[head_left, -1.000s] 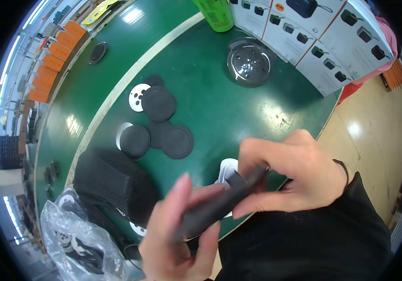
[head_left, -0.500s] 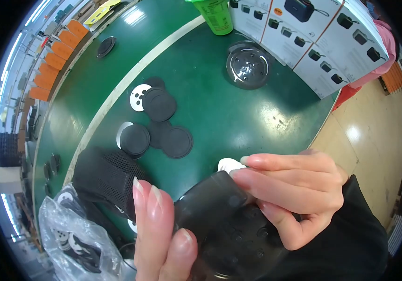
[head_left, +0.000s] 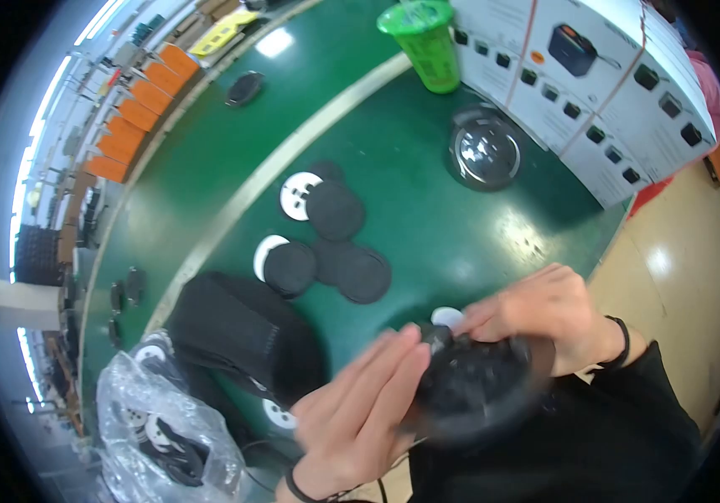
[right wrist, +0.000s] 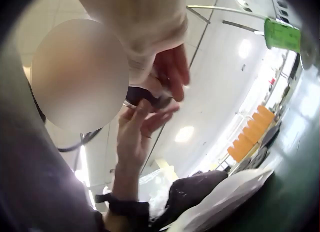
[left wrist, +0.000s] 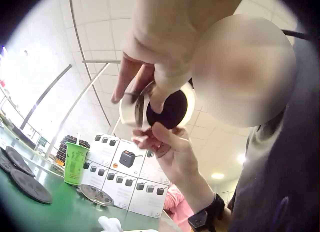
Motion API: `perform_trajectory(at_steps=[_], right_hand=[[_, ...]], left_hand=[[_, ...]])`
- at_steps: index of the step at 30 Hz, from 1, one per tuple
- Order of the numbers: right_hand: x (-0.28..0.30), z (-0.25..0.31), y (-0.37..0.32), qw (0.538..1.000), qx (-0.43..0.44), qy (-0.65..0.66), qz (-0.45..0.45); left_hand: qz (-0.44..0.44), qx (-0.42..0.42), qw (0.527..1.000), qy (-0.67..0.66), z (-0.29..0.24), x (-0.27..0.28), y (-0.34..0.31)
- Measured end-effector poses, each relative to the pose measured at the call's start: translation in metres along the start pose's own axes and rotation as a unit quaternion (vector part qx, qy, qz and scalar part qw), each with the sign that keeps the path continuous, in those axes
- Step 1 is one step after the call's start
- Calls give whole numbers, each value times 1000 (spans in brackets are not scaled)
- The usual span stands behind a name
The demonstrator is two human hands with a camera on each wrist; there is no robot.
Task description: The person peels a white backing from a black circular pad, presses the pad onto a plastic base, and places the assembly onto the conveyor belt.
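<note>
A round, see-through plastic shell (head_left: 486, 390), blurred and dark inside, is held between both hands low in the head view. My left hand (head_left: 364, 398) grips its left side, fingers stretched along the edge. In the left wrist view, that thumb lies across a black round pad (left wrist: 172, 111) within the shell's pale rim, the fingers behind it. My right hand (head_left: 544, 314) pinches the shell's far right edge; the left wrist view shows its thumb at the lower rim. Just beyond the hands, a small white piece (head_left: 446, 317) rests on the green table, partly hidden.
Several black round pads (head_left: 335, 211) and white discs with holes (head_left: 295, 195) lie mid-table. A black mesh-covered case (head_left: 238, 331) and a clear bag of parts (head_left: 159, 427) are at left. Beyond stand a clear dome (head_left: 487, 158), a green cup (head_left: 429, 54) and white boxes (head_left: 578, 92).
The shell, edge-on at first, was turned with its broad face up half a second ago; now it is tilted farther right, between both hands. The head view has shifted, moving the table things rightward.
</note>
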State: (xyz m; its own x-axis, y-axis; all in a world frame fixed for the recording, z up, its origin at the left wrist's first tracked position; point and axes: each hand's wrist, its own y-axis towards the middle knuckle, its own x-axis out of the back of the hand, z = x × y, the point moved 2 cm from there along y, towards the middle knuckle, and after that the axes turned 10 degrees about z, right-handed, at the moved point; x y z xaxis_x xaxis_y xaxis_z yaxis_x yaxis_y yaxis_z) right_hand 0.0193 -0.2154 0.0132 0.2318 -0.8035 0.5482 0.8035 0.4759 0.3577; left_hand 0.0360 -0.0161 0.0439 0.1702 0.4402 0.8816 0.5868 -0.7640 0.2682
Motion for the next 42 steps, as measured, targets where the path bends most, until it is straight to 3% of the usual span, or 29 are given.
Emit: perform_trajectory(at_steps=[1, 2, 3, 5, 7, 9, 13, 16, 18, 20, 22, 24, 26, 27, 28, 29, 33, 37, 38, 42], right_hand=[[5, -4, -3, 985, -126, 77, 87], [3, -14, -3, 977, -157, 96, 109], [5, -18, -3, 973, -185, 89, 109], [7, -24, -7, 960, -247, 78, 110], [12, -27, -10, 948, -283, 92, 112], [17, -29, -13, 931, -324, 100, 132], [17, -28, -20, 933, -323, 22, 159], [21, -25, -23, 930, -331, 6, 159], [23, -24, -20, 930, -328, -12, 167], [24, -24, -9, 935, -304, -39, 178], [22, -25, 7, 946, -250, -79, 191], [17, -23, 22, 950, -209, -113, 204], [9, -22, 31, 951, -189, -108, 218], [6, -21, 35, 953, -175, -106, 226], [2, -18, 41, 953, -175, -95, 231], [-1, -17, 35, 951, -187, -78, 232], [0, -17, 22, 944, -230, -67, 228], [5, -11, 30, 954, -262, 42, 142], [0, -13, 31, 951, -259, 65, 159], [-43, -42, 36, 956, -80, -113, 258]], left_hand=[[9, 28, 998, -49, 6, -7, 0], [35, 109, 986, -122, 10, -9, 1], [68, 120, 986, -89, 22, -2, 6], [14, 331, 898, -290, 69, 8, 15], [-12, 414, 864, -286, 136, 39, 35], [17, 446, 843, -299, 219, 65, 42], [-41, 525, 760, -381, 378, 72, 26], [-96, 581, 702, -400, 397, 65, 35], [-130, 614, 678, -383, 392, 61, 39], [27, 583, 800, -138, 362, 66, 57], [179, 473, 861, 54, 319, 71, 86], [186, 292, 930, 124, 282, 47, 100], [251, 284, 922, 83, 177, 15, 108], [312, 236, 913, 119, 147, -4, 108], [335, 263, 867, 259, 121, -45, 97], [223, 187, 902, 320, 122, -67, 82], [240, 78, 921, 298, 132, -69, 85], [159, 128, 944, 260, 89, -19, 86], [130, 149, 957, 211, 78, -13, 84], [71, 103, 985, 120, 25, 10, 53]])
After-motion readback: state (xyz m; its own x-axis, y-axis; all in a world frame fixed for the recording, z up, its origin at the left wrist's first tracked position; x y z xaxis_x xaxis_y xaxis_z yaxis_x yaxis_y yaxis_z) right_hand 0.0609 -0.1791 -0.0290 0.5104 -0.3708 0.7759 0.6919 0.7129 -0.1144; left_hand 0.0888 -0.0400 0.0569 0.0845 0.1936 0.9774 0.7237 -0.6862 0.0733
